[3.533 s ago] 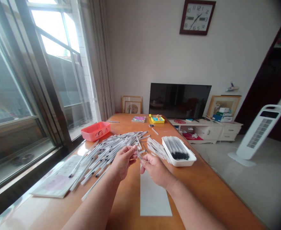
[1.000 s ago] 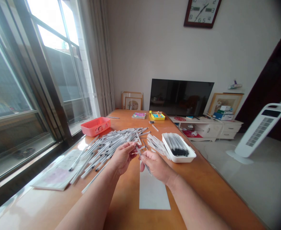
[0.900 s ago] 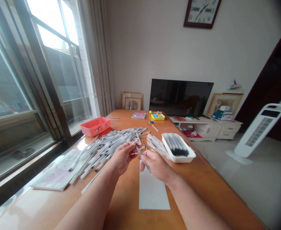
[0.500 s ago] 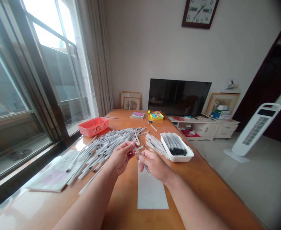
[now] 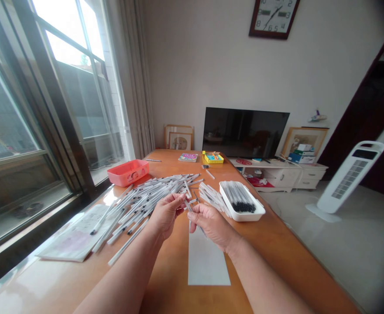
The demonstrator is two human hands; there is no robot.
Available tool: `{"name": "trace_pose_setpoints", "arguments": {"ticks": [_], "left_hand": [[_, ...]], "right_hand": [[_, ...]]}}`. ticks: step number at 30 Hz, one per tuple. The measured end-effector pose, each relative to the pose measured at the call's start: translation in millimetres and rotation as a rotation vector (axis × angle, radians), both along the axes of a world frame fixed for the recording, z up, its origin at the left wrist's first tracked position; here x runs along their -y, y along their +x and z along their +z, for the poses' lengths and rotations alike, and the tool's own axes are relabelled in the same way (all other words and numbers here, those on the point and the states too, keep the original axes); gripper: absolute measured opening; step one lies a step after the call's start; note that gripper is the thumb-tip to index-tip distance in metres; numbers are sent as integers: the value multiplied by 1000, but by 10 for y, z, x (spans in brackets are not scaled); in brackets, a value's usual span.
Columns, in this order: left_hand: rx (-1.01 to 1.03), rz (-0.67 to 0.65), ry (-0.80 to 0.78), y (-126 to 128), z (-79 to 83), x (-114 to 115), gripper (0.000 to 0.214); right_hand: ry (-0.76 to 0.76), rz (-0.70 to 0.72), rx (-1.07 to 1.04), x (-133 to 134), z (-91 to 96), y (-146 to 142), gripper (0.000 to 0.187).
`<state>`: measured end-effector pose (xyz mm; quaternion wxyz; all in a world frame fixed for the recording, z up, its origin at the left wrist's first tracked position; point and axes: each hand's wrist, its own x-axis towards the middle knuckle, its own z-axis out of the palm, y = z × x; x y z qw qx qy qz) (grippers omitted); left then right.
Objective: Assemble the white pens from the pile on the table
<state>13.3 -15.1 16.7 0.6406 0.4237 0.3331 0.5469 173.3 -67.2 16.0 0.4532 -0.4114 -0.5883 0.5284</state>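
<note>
Over the front middle of the table, my left hand [image 5: 168,214] and my right hand [image 5: 210,222] meet with closed fingers on a slim, clear-barrelled pen [image 5: 188,205]. My left fingertips pinch its far end; the right thumb and fingers hold it lower down, its near end sticking out below them. What lies inside the left fingers is hidden. Beneath the right hand is a white sheet of paper [image 5: 208,266]. A loose pile of similar pens [image 5: 142,205], many with black ends, spreads to the left. Short whitish tubes [image 5: 213,197] lie beyond my right hand.
A white tray [image 5: 260,211] at right holds a row of pens with black ends. The red plastic basket [image 5: 126,175] stands at back left. A booklet [image 5: 67,240] lies under some pens. Farther back are a small yellow box [image 5: 214,160] and a colourful book [image 5: 187,157].
Both hands stay nearly in place on the pen. The pen's near end has shifted slightly to the right along with small finger movements.
</note>
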Motion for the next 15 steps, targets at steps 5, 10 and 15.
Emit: {"name": "trace_pose_setpoints", "arguments": {"ticks": [5, 10, 15], "left_hand": [[14, -37, 7, 36, 14, 39, 26], [86, -133, 3, 6, 52, 50, 21], [121, -260, 8, -37, 71, 58, 19]], "right_hand": [[45, -107, 85, -17, 0, -26, 32], [-40, 37, -32, -19, -12, 27, 34], [-120, 134, -137, -18, -9, 51, 38]]}}
